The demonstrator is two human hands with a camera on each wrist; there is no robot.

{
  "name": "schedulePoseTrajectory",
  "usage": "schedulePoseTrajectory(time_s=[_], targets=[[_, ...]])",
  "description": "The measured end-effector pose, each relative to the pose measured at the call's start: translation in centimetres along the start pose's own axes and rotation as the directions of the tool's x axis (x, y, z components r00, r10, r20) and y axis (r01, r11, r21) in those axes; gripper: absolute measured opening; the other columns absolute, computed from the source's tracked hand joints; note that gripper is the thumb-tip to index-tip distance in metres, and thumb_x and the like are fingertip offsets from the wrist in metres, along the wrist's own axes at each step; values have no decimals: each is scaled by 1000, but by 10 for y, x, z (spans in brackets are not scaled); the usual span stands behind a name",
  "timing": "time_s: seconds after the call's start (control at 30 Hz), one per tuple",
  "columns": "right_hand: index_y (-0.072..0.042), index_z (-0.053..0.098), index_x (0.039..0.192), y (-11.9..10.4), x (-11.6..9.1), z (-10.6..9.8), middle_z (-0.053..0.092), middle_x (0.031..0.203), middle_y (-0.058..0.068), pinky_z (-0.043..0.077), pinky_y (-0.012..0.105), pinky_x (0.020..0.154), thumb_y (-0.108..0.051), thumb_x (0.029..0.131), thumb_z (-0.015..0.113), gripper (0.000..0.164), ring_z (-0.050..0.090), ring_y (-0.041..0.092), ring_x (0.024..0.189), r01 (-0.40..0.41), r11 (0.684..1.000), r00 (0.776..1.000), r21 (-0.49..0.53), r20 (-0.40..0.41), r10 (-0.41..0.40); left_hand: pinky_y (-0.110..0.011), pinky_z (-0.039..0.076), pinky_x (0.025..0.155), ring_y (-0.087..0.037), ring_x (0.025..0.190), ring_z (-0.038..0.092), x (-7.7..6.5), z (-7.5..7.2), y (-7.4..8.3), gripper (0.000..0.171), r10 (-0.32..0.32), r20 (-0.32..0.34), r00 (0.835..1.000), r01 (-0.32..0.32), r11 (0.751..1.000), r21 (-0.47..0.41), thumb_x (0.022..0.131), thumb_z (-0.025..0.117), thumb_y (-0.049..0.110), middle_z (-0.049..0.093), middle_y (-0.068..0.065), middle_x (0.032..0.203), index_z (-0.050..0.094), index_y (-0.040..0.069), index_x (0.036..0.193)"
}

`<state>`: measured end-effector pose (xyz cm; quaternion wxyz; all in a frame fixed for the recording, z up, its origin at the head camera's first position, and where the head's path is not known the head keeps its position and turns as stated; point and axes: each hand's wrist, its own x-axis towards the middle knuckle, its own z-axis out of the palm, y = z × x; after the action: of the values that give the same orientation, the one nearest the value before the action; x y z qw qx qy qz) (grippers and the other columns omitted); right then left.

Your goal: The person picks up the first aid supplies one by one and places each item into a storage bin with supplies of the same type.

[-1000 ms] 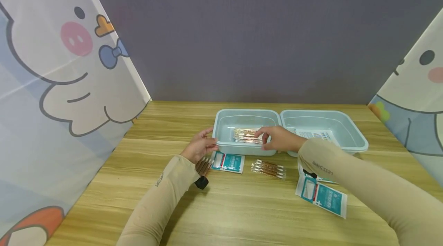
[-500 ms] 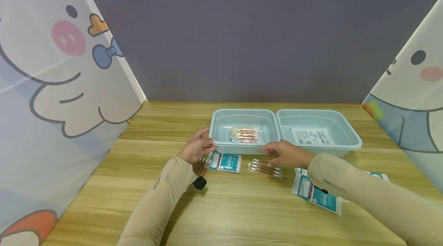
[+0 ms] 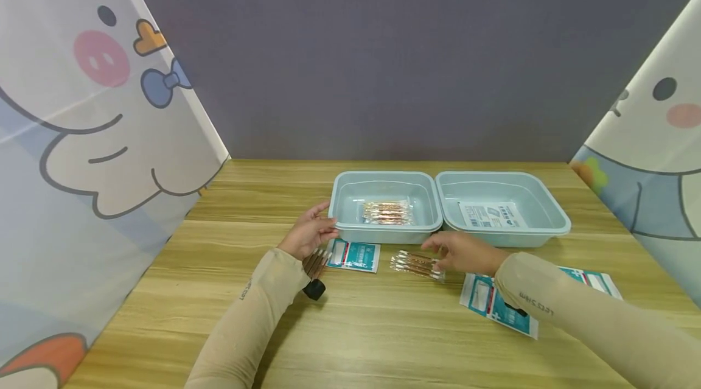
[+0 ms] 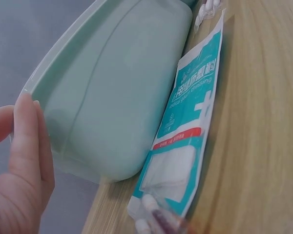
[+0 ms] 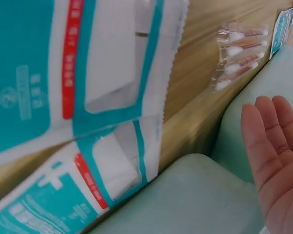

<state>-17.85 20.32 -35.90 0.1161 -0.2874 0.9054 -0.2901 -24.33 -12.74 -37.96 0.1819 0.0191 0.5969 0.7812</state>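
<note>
My left hand [image 3: 308, 232] rests at the near left corner of the left pale blue plastic box [image 3: 432, 229]; its straight fingers [image 4: 28, 141] touch the rim in the left wrist view. Inside that box lies a row of wrapped cotton swabs [image 3: 386, 212]. My right hand [image 3: 465, 252] hovers over the right end of another clear strip of cotton swabs [image 3: 412, 264] on the table. Its fingers extend with nothing between them in the right wrist view. A gauze dressing packet [image 3: 356, 256] lies before the left box, and more cotton swabs [image 3: 316, 262] lie under my left wrist.
A second pale blue box [image 3: 555, 218] stands against the first one's right side, with a white printed packet [image 3: 491, 215] inside. Gauze dressing packets [image 3: 506, 316] lie under my right forearm, one [image 3: 594, 280] farther right. A grey panel [image 3: 383, 60] rises behind the wooden table [image 3: 383, 334].
My right hand has come out of the left box toward me, down to the cotton swabs on the table. The left hand stays at the box corner. The head view has shifted slightly.
</note>
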Motion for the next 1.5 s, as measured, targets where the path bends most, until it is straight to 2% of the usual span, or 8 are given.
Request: schedulePoseTrajectory(time_s=[0.33, 0.6, 0.73, 1.0, 1.27, 1.37, 1.47, 1.5], targets=[[3, 60, 118, 9, -1, 10, 59, 111, 15, 55, 31, 76, -6, 77, 78, 46, 59, 29, 95, 51, 998, 998, -24, -20, -51, -16, 54, 58, -9, 57, 62, 0, 1, 1, 62, -6, -2, 1000, 6, 1000, -23, 95, 46, -11, 59, -7, 79, 20, -1, 150], [2, 60, 118, 9, 8, 18, 61, 110, 11, 51, 28, 71, -9, 77, 79, 46, 55, 15, 84, 41, 993, 999, -110, 31, -38, -16, 54, 60, -10, 58, 61, 1, -3, -4, 62, -23, -15, 1000, 23, 1000, -6, 95, 47, -10, 57, -8, 81, 20, -1, 150], [-1, 62, 116, 10, 9, 23, 62, 111, 9, 51, 28, 70, -9, 76, 80, 45, 56, 14, 85, 32, 988, 999, -152, 45, -26, -16, 54, 61, -9, 59, 61, 0, -3, -7, 62, -23, 9, 1000, 23, 1000, 6, 96, 46, -9, 57, -7, 81, 17, -3, 150], [-6, 64, 114, 7, 10, 26, 65, 109, 6, 52, 39, 83, -18, 77, 81, 42, 60, 26, 101, -32, 969, 999, -244, 32, 41, -15, 54, 60, -8, 59, 61, 1, 0, -8, 63, -19, 30, 999, 19, 1000, 3, 96, 46, -9, 57, -7, 81, 16, -2, 150], [-6, 64, 114, 5, 18, 29, 63, 102, 3, 52, 35, 76, -19, 75, 82, 45, 58, 19, 89, -93, 958, 993, -271, 43, 108, -16, 55, 61, -10, 60, 61, -1, -4, -5, 62, -33, -9, 999, 33, 999, 0, 96, 46, -9, 57, -8, 84, 19, 0, 151], [-6, 63, 116, 2, 19, 27, 61, 95, 1, 51, 34, 71, -18, 76, 82, 46, 57, 17, 84, -117, 959, 989, -258, 55, 135, -16, 55, 63, -9, 61, 62, 0, -6, -4, 63, -18, 8, 1000, 18, 1000, 5, 96, 47, -8, 57, -8, 83, 18, 0, 151], [-6, 62, 117, 1, 20, 25, 57, 87, -3, 48, 31, 66, -17, 76, 81, 46, 53, 12, 77, -128, 959, 987, -252, 67, 150, -16, 54, 66, -8, 63, 62, 1, -6, -5, 66, 26, 34, 999, -26, 1000, 11, 94, 52, -6, 56, -7, 84, 19, 2, 151], [-6, 62, 118, 0, 21, 25, 56, 84, -4, 47, 30, 64, -17, 76, 81, 47, 51, 11, 74, -127, 960, 986, -251, 71, 149, -16, 55, 66, -9, 64, 62, 1, -8, -6, 69, 51, 63, 997, -51, 999, -8, 93, 55, -5, 56, -8, 83, 19, 2, 152]])
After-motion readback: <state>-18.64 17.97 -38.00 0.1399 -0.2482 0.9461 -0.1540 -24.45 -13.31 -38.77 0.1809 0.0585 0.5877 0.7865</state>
